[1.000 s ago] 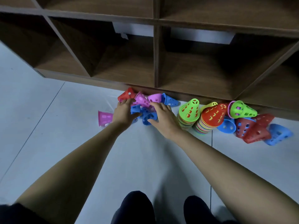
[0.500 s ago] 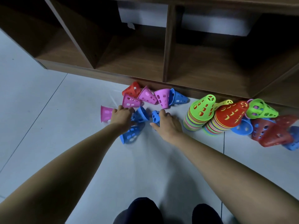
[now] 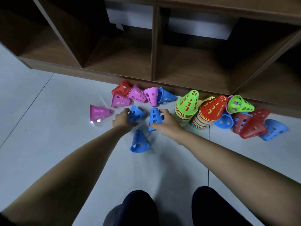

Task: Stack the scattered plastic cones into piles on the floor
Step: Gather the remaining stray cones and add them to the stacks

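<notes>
Head view: left hand (image 3: 123, 119), grip curled round a tipped blue cone (image 3: 136, 112); right hand (image 3: 168, 123), grip closed on a second blue cone (image 3: 155, 115), both just left of the green-topped pile (image 3: 187, 103) on the floor (image 3: 48, 144), near the shelf (image 3: 114, 74).

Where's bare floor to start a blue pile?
Bare tile lies left of the outlying pink cone, and between the lone blue cone and the knees. Crowded: the shelf's foot, from the red cone past both stacks to the red-and-blue heap.

Left hand (image 3: 122, 120) grips blue cone (image 3: 137, 112); right hand (image 3: 167, 123) grips upright blue cone (image 3: 155, 115).
</notes>
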